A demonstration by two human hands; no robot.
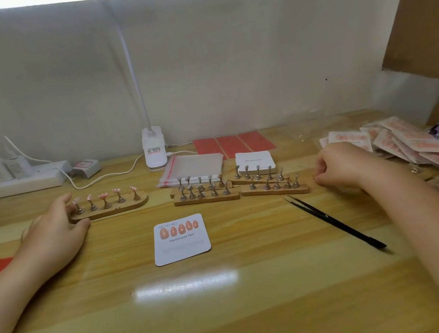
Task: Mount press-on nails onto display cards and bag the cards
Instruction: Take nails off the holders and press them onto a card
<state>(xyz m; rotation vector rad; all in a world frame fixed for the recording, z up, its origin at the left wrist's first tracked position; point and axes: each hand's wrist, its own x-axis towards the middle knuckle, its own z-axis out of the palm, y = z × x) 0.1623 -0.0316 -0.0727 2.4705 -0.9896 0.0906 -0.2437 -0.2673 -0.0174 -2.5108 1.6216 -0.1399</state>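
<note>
Press-on nails, five peach ones (179,229), sit mounted on the white rounded display card (181,239) mid-table. My left hand (52,232) grips the wooden nail-stand strip (111,207) toward the left edge. My right hand (337,168) rests curled near the bagged cards (395,141); I cannot tell if it holds anything.

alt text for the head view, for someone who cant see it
A person's left hand holds a wooden stand of pink nails; the right hand rests curled beside empty stands. A half-filled display card and tweezers lie between.
</note>
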